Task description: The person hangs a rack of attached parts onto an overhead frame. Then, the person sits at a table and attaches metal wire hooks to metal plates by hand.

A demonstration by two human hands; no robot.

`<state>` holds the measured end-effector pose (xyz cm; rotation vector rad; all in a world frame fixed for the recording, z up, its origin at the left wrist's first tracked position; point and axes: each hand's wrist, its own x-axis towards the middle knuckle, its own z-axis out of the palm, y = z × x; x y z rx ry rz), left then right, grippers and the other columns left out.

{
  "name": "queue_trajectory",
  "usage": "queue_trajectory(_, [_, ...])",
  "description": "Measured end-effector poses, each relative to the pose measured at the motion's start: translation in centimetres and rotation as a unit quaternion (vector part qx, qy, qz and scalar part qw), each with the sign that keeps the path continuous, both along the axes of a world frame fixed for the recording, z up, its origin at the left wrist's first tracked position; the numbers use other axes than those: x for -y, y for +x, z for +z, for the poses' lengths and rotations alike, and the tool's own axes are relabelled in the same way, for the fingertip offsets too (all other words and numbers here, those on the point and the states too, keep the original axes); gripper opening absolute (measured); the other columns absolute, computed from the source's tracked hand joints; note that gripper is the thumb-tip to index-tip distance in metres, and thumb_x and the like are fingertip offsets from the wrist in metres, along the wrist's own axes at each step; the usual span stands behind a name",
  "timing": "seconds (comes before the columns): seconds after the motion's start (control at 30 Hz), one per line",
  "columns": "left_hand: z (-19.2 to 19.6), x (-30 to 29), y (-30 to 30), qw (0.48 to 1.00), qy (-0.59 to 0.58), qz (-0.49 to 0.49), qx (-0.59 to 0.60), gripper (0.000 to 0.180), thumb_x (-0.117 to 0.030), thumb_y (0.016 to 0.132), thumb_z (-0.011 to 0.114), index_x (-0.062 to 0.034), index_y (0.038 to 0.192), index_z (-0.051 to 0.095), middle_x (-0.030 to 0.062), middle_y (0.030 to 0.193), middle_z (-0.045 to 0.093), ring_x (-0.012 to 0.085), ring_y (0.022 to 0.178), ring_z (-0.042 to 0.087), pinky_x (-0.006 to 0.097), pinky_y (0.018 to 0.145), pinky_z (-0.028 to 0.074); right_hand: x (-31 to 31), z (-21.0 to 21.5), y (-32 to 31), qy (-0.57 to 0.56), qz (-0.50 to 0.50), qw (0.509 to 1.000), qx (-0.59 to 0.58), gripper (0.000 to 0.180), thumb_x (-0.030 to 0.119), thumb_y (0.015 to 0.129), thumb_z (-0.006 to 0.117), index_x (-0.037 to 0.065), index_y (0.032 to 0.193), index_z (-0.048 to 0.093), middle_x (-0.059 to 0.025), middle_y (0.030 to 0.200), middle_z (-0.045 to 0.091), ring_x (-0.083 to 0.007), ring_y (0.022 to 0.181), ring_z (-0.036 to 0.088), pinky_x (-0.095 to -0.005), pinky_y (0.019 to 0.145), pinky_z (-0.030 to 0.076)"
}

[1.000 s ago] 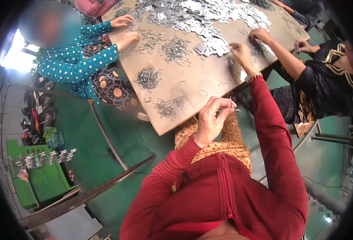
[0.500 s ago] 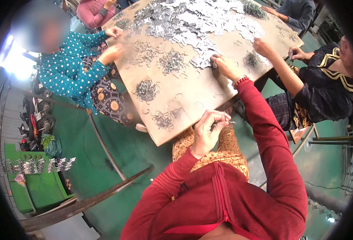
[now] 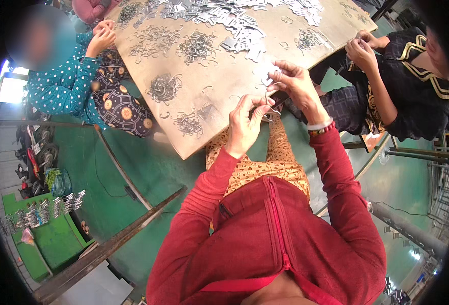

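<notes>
The small metal piece (image 3: 271,109) pinched between both hands is too small to make out.

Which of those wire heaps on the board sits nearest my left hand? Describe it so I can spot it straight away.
Start at the tan wooden board and follow its near edge toward the left hand. Just left of that hand lies a small loose heap of bent grey wire clips. It is the heap closest to the board's near corner, thinner and more scattered than the denser clumps farther up.
</notes>
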<state>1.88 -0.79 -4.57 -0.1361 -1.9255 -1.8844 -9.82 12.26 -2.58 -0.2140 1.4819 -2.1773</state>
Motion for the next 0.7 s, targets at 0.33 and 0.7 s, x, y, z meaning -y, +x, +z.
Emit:
queue_trajectory(0.33, [-0.9, -0.3, 0.0, 1.000, -0.001, 0.008, 0.026, 0.006, 0.000, 0.081, 0.059, -0.0004, 0.085, 0.054, 0.0099, 0.081, 0.060, 0.0185, 0.072, 0.062, 0.029, 0.063, 0.048, -0.3, 3.6, 3.5, 0.027, -0.012, 0.999, -0.033, 0.042, 0.000, 0.076, 0.066, -0.011, 0.113, 0.050, -0.0119, 0.075, 0.062, -0.0152, 0.054, 0.059, -0.0253, 0.052, 0.050])
queue_trajectory(0.7, [-0.7, 1.2, 1.7, 0.982, -0.187, 0.012, 0.000, 0.019, -0.010, 0.076, 0.065, -0.0047, 0.092, 0.055, 0.0102, 0.093, 0.058, 0.0246, 0.087, 0.056, 0.035, 0.076, 0.044, -0.4, 3.0, 6.7, 0.164, -0.079, 0.975, -0.125, 0.024, -0.001, 0.076, 0.068, -0.003, 0.099, 0.063, -0.0023, 0.072, 0.063, -0.0046, 0.057, 0.054, -0.0179, 0.051, 0.044])
